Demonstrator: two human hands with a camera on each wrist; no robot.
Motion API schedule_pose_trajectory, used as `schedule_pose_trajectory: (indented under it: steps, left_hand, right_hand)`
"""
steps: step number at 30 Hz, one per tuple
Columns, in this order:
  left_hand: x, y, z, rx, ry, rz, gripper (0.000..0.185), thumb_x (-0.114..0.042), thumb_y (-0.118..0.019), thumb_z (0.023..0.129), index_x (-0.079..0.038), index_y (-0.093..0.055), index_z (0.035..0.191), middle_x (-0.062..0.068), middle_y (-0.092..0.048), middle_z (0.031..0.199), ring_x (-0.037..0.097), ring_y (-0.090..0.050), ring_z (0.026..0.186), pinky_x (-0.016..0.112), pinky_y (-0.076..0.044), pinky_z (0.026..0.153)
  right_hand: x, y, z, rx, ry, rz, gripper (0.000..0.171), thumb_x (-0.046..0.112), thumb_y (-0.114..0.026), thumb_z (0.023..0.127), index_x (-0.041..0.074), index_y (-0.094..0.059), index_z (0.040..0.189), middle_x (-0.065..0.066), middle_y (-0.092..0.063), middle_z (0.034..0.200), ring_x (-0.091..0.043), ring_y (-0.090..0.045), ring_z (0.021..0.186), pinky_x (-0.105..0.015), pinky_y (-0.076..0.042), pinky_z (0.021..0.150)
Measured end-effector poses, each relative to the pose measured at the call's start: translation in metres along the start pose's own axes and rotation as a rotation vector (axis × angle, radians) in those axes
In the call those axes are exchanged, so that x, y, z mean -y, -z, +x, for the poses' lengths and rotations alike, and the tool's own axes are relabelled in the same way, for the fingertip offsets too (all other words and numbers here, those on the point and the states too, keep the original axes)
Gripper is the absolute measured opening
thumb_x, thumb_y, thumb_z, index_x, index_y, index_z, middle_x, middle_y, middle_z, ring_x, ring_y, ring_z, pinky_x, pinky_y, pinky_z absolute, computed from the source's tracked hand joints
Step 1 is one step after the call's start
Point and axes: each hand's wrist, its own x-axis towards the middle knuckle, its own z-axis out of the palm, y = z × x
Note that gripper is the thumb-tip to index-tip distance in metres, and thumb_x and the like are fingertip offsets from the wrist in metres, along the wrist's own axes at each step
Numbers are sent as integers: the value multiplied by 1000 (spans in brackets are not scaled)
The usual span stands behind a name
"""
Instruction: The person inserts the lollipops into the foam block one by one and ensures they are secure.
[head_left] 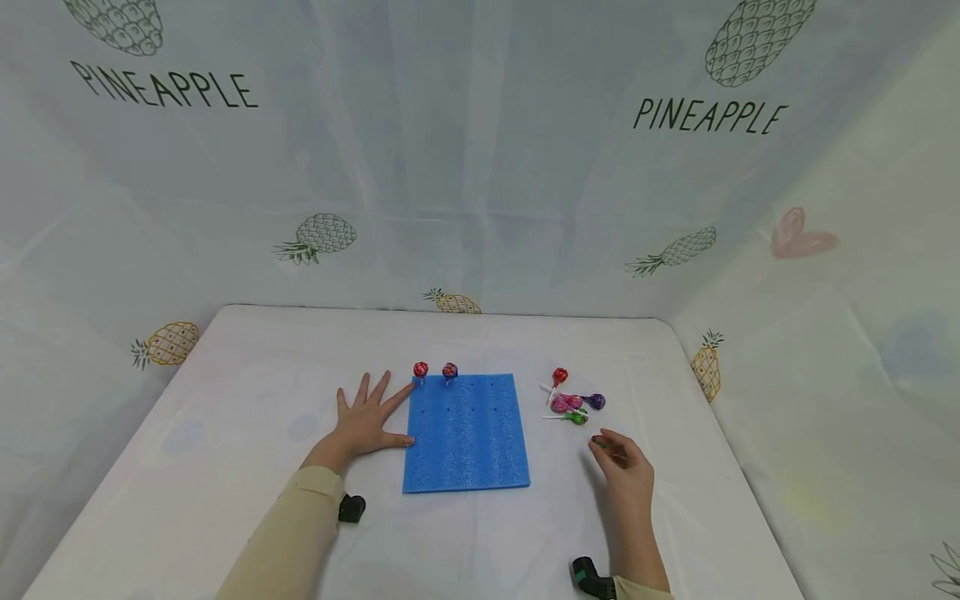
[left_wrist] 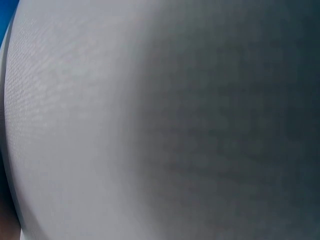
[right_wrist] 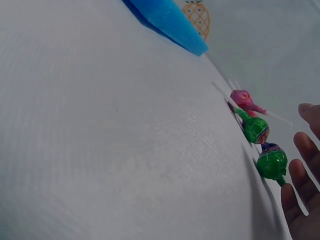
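With fingers spread, my left hand (head_left: 367,423) rests on the table, thumb and forefinger touching the left edge of a blue foam board (head_left: 467,442). Small holes run in rows across the board. A red lollipop (head_left: 421,369) and a darker red-and-purple lollipop (head_left: 450,371) stand upright at its far edge. My right hand (head_left: 630,473), above the table right of the board, pinches a green lollipop (right_wrist: 272,162); its head shows in the right wrist view, while the fingers mostly hide it in the head view. The left wrist view is mostly blurred cloth.
Beyond my right hand lies a loose pile: a red lollipop (head_left: 560,376), pink lollipops (head_left: 560,403), a purple lollipop (head_left: 596,402) and another green lollipop (head_left: 577,417). Their sticks cross one another. A white cloth (head_left: 472,550) covers the table, and a pineapple-print curtain (head_left: 480,167) hangs behind.
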Motion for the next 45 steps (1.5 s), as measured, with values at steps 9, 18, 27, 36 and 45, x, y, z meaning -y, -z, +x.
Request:
schedule_pose_trajectory:
  steps: [9,18,27,36,45]
  left_hand:
    - [0,-1,-1,-6,-4,-7,101,-77,-63,72,-28,-28,154,20,-10,161,52,3,143,79,5,98]
    - [4,-6,1,-8,-17,-20,103,-79,-61,72,-29,-27,155,20,-9,161,51,5,143,78,7,98]
    - [2,-1,0,-15,-18,-29,102,-76,-64,72,-28,-28,155,21,-10,160,52,4,142,79,6,98]
    - [3,-2,1,-12,-13,-31,101,-76,-64,72,-28,-29,154,21,-10,160,52,4,142,78,7,98]
    - [1,-1,0,-20,-16,-28,101,-76,-64,72,-28,-29,154,21,-11,160,52,3,142,79,6,98]
  right_hand:
    - [-7,7,4,-22,-68,-24,28,9,-77,84,5,-71,112,-13,-68,100,-5,-56,81,-10,-45,68]
    - [-13,6,8,17,-117,-136,31,8,-74,86,8,-68,117,-13,-63,104,-15,-52,87,-10,-41,66]
    - [-14,4,12,69,-128,-208,35,8,-74,85,7,-67,119,-13,-60,106,-22,-51,93,-14,-39,69]
    - [-16,-2,13,65,-127,-234,34,6,-73,84,6,-67,118,-12,-58,115,-25,-50,99,-39,-43,85]
    - [-15,-2,15,49,-82,-263,32,2,-74,83,6,-71,114,-11,-61,110,-24,-52,95,-39,-44,80]
